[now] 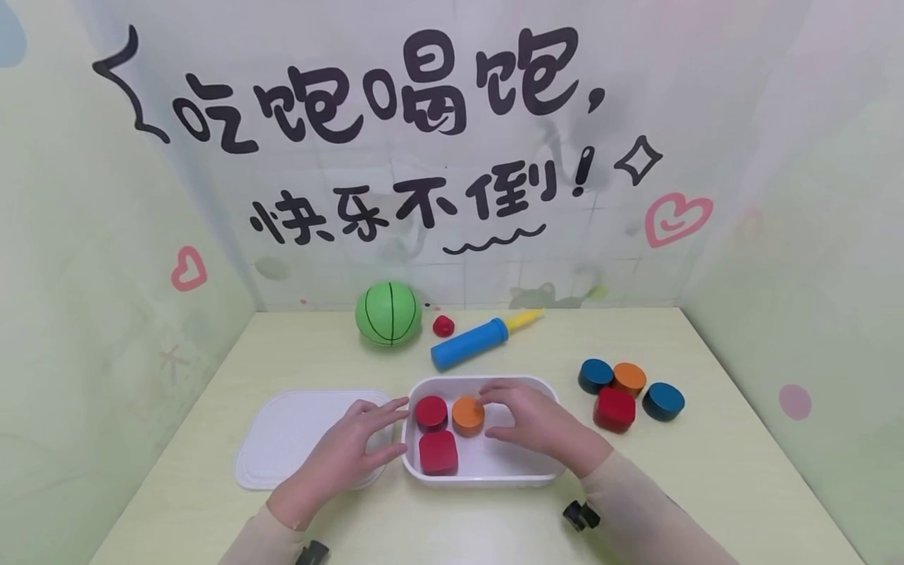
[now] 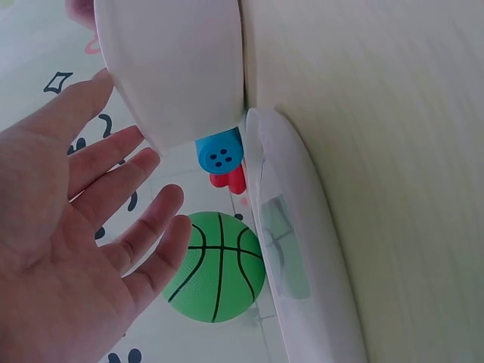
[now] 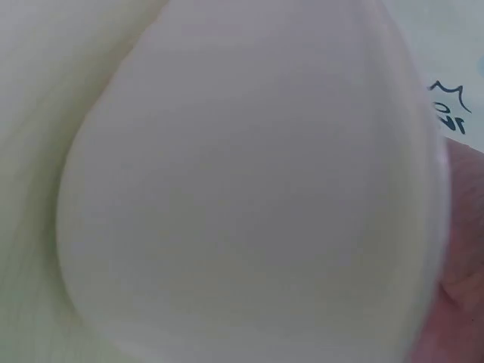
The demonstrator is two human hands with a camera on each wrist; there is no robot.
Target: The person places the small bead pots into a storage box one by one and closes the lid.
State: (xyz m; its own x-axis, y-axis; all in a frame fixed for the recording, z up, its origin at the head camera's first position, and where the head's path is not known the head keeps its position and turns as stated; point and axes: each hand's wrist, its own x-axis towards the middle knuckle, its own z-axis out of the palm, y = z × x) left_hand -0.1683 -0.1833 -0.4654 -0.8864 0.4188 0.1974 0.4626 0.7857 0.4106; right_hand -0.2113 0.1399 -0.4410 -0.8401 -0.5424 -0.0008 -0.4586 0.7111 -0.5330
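A white box (image 1: 494,480) holds a red round block (image 1: 431,413), an orange round block (image 1: 468,416) and a red square block (image 1: 439,453) toward its left side. My right hand (image 1: 533,424) reaches over the right part of the box, thumb and fingers apart. Its fingertips are close to the orange block; whether they touch it is unclear. At the box's left end my left hand (image 1: 346,451) has its fingers spread, the tips at the rim. The left wrist view shows that palm bare, beside the box wall (image 2: 178,68). In the right wrist view the box side (image 3: 249,189) hides most of the hand.
A white lid (image 1: 286,431) lies left of the box, partly under the left hand. Behind are a green ball (image 1: 388,314), a small red piece (image 1: 443,326) and a blue pump (image 1: 469,344). Several blocks, including a red one (image 1: 614,410), sit on the right.
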